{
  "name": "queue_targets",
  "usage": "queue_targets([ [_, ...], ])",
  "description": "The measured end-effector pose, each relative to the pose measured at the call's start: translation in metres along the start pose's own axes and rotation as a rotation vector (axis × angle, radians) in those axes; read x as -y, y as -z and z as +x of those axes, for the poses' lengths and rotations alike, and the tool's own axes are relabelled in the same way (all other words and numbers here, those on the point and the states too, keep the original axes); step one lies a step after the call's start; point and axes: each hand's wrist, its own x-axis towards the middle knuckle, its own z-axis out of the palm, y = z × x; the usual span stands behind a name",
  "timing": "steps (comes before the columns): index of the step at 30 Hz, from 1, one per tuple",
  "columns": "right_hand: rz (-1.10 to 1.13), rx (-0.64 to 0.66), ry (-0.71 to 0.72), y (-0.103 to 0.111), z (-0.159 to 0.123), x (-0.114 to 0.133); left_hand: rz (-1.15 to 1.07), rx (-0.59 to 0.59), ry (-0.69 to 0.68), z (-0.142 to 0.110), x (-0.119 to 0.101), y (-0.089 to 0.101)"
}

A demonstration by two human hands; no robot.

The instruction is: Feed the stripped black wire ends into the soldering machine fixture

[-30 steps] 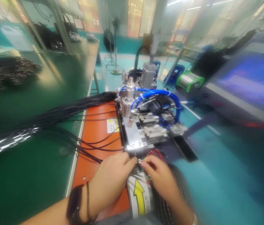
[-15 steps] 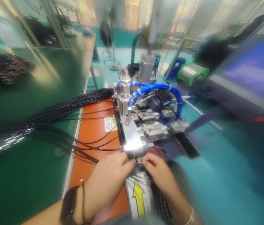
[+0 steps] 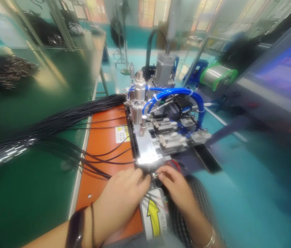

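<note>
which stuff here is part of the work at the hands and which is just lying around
In the work: left hand, right hand, black wires, wire machine.

Just nearby: green-rimmed spool, wire heap, stand fan, screen.

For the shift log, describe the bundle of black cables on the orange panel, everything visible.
The bundle of black cables is many long, thin wires with glossy black insulation. It lies across the green bench mat and the orange panel. A dense group runs to the left side of the pneumatic machine, while looser strands curve toward its front edge, reaching the left hand. Their far ends blur out of view.
</note>
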Motion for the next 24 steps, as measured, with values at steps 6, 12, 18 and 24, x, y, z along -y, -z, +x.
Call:
queue_targets([
  [6,0.010,-0.026,0.017,-0.003,-0.002,0.009,-0.037,0.082,0.028,0.001,-0.004,0.006],
  [12,-0.069,-0.046,0.002,-0.004,-0.003,0.012,-0.029,0.075,0.043,0.001,-0.006,0.004],
  [18,-0.072,-0.019,-0.040,-0.005,-0.001,0.011,0.028,0.080,0.067,0.006,-0.011,0.001],
  [24,-0.042,-0.035,0.014,-0.006,0.003,0.004,0.035,0.076,0.073,0.007,-0.015,0.001],
])
